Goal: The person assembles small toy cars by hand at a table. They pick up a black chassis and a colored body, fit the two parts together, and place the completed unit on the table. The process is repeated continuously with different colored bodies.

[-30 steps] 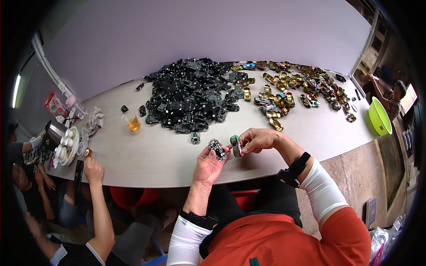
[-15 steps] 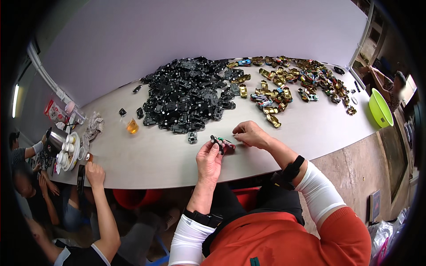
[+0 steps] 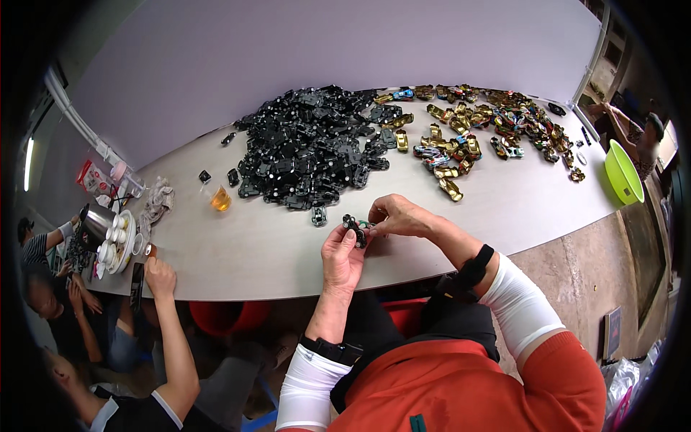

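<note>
Just above the near part of the table, my left hand (image 3: pixel 341 259) grips a small toy car (image 3: pixel 354 229) between thumb and fingers. Its dark underside and wheels face up, and a bit of green shows at its side. From the right, my right hand (image 3: pixel 397 216) meets the car with thumb and fingers pinched together at its right end, hiding that part. Beyond my hands lies a large heap of black toy car bases (image 3: pixel 309 158), with one loose base (image 3: pixel 319 216) at its near edge. Gold and multicoloured toy car bodies (image 3: pixel 450 189) lie scattered to the right.
A cup of amber liquid (image 3: pixel 220 200) stands left of the black heap. Farther left are a tray of white cups (image 3: pixel 119 243), a metal pot (image 3: pixel 96 225) and a cloth (image 3: pixel 157 201). A green basin (image 3: pixel 623 174) sits at the right end. A co-worker's hand (image 3: pixel 160 276) rests at the left table edge.
My right hand has moved left, from beside the toy car onto its right end. My left hand keeps its hold on the car. The whole view has shifted slightly.
</note>
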Action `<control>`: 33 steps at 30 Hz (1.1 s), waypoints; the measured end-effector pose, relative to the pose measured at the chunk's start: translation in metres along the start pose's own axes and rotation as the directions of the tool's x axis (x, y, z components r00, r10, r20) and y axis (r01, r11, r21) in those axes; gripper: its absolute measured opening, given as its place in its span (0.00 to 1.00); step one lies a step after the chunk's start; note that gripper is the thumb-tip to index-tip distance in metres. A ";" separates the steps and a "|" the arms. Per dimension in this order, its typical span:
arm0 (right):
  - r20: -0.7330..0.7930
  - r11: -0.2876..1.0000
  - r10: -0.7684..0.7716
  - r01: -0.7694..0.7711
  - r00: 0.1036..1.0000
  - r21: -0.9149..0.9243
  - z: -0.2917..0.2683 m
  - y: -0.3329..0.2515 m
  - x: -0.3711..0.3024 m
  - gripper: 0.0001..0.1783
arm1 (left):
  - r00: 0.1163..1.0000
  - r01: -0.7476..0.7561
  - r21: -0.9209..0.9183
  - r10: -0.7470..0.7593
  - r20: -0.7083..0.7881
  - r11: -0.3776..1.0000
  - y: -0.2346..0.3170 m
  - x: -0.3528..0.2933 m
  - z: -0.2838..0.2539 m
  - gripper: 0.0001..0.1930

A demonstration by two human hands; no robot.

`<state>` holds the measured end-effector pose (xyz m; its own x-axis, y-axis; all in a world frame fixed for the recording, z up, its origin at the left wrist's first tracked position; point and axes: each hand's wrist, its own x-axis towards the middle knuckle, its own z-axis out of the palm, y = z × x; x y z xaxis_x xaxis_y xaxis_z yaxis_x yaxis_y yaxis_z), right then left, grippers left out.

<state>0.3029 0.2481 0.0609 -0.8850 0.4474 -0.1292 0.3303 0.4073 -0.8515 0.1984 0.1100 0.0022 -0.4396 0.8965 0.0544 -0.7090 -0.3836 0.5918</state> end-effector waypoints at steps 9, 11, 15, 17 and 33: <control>-0.211 0.874 0.011 0.093 0.977 0.477 0.008 -0.012 -0.040 0.13 | 0.991 0.049 -0.108 -0.035 0.128 0.993 0.016 -0.009 -0.014 0.13; -0.340 0.827 -0.060 0.238 0.939 0.509 0.022 -0.013 -0.056 0.12 | 0.992 0.043 -0.067 -0.035 0.118 0.997 0.020 -0.013 -0.007 0.14; -0.445 0.830 -0.133 0.345 0.885 0.438 0.033 -0.026 -0.076 0.12 | 0.992 0.009 0.021 -0.011 0.126 1.000 0.020 -0.014 0.005 0.14; -0.469 0.849 -0.164 0.366 0.868 0.381 0.030 -0.032 -0.082 0.12 | 0.987 0.001 0.029 -0.006 0.158 1.000 0.019 -0.015 0.011 0.14; -0.515 0.913 -0.276 0.389 0.811 0.124 0.011 -0.027 -0.103 0.13 | 0.963 0.051 0.117 -0.080 0.257 0.992 0.003 -0.014 0.037 0.16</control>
<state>0.3816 0.1821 0.0914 -0.6399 0.6609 0.3921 -0.0835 0.4474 -0.8904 0.2224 0.1045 0.0331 -0.2251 0.9510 0.2122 -0.6613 -0.3090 0.6835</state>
